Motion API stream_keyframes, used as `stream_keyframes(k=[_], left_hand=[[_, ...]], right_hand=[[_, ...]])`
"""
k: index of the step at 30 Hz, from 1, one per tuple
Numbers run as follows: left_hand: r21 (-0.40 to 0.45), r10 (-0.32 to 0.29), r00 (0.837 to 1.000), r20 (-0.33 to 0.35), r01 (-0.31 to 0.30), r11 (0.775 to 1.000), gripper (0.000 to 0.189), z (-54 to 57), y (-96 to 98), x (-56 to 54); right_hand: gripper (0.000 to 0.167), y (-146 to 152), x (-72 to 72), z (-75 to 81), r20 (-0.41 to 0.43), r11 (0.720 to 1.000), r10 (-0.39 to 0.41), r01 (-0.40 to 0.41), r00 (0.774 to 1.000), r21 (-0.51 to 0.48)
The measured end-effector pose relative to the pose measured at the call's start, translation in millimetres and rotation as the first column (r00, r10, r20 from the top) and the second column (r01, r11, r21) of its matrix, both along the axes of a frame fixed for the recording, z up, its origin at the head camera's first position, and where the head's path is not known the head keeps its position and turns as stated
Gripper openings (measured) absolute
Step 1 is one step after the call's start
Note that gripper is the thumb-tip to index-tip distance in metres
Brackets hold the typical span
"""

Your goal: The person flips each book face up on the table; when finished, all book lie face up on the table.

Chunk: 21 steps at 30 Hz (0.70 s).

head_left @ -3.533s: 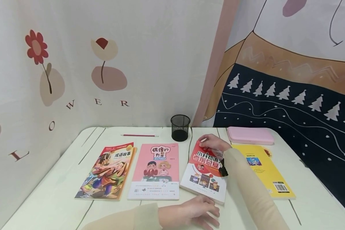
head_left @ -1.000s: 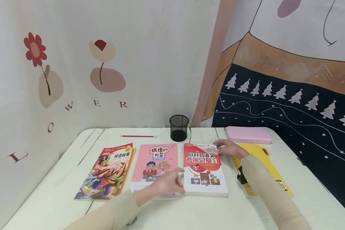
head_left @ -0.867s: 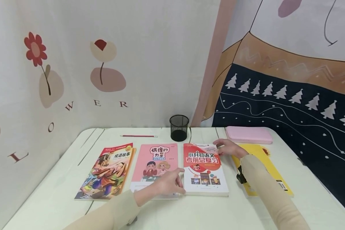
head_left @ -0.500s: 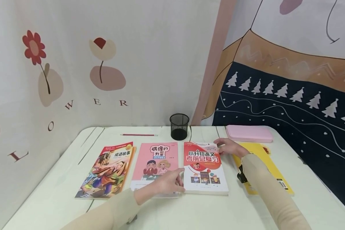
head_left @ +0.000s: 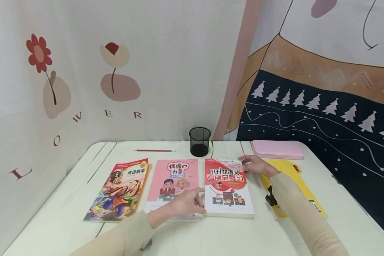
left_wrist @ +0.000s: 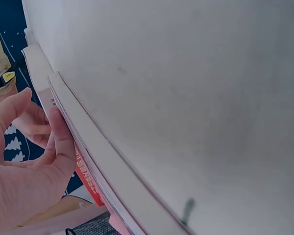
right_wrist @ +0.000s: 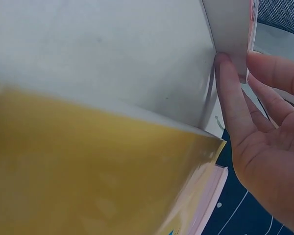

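A thick red-and-white book lies face up, squared to the row. My left hand reaches over the pink book, its thumb and fingertips at the left edge of the red-and-white book. In the left wrist view, my left hand has its fingers loosely bent beside the book edges. My right hand touches the upper right corner of the red-and-white book. The right wrist view has the fingers of my right hand fairly straight against that book's page edge.
A storybook lies at the left, and a yellow book lies partly under my right forearm. Along the back are a red pencil, a black mesh pen holder and a pink pencil case. Patterned curtains hang behind the table.
Since the earliest frame, the red-and-white book has turned straight. My left hand moved from its lower edge to its left side, my right hand to its upper right corner. Both stay still lately.
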<state>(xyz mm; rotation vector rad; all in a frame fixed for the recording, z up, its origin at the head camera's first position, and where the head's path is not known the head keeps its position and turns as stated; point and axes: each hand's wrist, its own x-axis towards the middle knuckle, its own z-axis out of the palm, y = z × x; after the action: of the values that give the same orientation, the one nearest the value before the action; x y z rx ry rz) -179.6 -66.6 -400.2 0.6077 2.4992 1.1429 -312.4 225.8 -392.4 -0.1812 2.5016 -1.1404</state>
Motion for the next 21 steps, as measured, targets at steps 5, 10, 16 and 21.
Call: stream_keyframes(k=[5, 10, 16, 21], left_hand=[[0.033, 0.011, 1.0, 0.007, -0.011, 0.999, 0.06, 0.3, -0.9, -2.1], [0.102, 0.045, 0.999, -0.016, -0.043, 0.994, 0.045, 3.0, 3.4, -6.1], [0.156, 0.037, 0.999, -0.005, -0.036, 0.987, 0.028, 7.7, 15.4, -7.7], [0.181, -0.026, 1.0, 0.013, 0.023, 0.983, 0.023, 10.0, 28.3, -5.5]], right_hand=[[0.054, 1, 0.3, -0.4, -0.025, 1.0, 0.005, -0.005, 1.0, -0.027], [0.054, 12, 0.7, 5.1, -0.087, 0.998, -0.016, 0.01, 0.996, -0.069], [0.052, 37, 4.5, 12.9, -0.118, 0.996, -0.047, 0.037, 0.992, -0.086], [0.052, 61, 12.1, 13.9, -0.098, 0.993, -0.089, 0.08, 0.991, -0.089]])
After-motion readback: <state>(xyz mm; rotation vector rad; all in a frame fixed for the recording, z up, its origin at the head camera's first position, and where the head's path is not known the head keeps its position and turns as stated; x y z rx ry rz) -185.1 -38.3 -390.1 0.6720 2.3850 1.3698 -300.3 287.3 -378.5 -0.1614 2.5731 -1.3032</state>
